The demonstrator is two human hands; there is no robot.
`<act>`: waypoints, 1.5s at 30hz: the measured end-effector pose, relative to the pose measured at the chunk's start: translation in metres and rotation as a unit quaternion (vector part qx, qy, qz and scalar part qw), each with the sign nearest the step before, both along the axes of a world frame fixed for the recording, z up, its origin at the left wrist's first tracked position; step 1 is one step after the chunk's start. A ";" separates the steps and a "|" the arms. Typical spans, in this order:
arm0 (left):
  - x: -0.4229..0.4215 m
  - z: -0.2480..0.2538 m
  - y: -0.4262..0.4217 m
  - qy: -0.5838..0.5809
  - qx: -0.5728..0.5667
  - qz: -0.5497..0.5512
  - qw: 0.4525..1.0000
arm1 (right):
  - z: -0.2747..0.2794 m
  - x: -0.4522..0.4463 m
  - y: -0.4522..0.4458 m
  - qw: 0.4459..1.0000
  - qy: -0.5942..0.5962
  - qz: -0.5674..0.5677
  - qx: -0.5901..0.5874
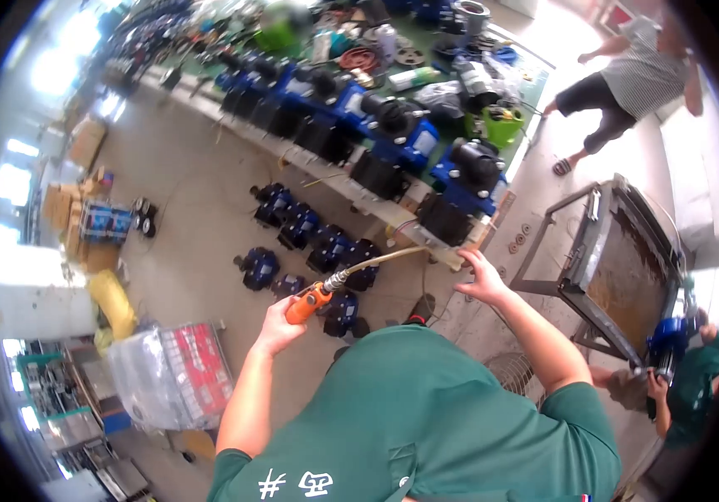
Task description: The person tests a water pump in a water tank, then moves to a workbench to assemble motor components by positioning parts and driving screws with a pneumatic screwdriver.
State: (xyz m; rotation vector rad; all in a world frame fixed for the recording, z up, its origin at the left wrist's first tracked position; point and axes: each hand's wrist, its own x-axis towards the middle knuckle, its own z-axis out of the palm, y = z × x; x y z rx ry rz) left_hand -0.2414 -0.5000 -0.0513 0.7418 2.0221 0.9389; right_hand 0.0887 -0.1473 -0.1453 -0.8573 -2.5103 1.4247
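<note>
Orange tool (309, 303), one, with attached hose (386, 257): lies within the left hand (276, 330), its fingers wrapped closed around the handle. Hose runs toward the near corner of the counter (388, 211). Right hand (485, 279): fingers spread, partly curled, at that corner; contact cannot be told. Blue motors (470, 174): lined along the counter.

Bare left hand (278, 329) is gripping, bare left forearm (248, 397) is pointing forward, bare right hand (485, 282) is holding thumb (466, 289) and fingers (473, 261) apart, bare right forearm (537, 331) is slanting inward
</note>
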 end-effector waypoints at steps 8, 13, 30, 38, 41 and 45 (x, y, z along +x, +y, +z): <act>-0.031 -0.023 -0.139 -0.059 0.126 0.223 0.965 | -0.060 -0.109 -0.112 0.983 -0.122 -0.013 -0.136; -0.157 0.073 -0.244 0.012 0.166 0.396 0.903 | -0.056 -0.149 -0.152 0.977 -0.154 0.040 -0.144; -0.224 0.132 -0.459 0.289 0.276 0.622 0.674 | -0.106 -0.106 -0.176 0.969 -0.242 -0.013 -0.055; -0.118 -0.123 -0.406 -0.030 0.114 0.698 0.707 | -0.149 -0.011 -0.192 0.937 -0.332 -0.073 -0.074; -0.109 -0.212 -0.445 -0.193 0.041 0.711 0.675 | -0.144 0.006 -0.202 0.928 -0.334 -0.124 -0.105; -0.102 -0.261 -0.480 -0.282 0.088 0.719 0.630 | -0.147 0.030 -0.214 0.925 -0.315 -0.170 -0.130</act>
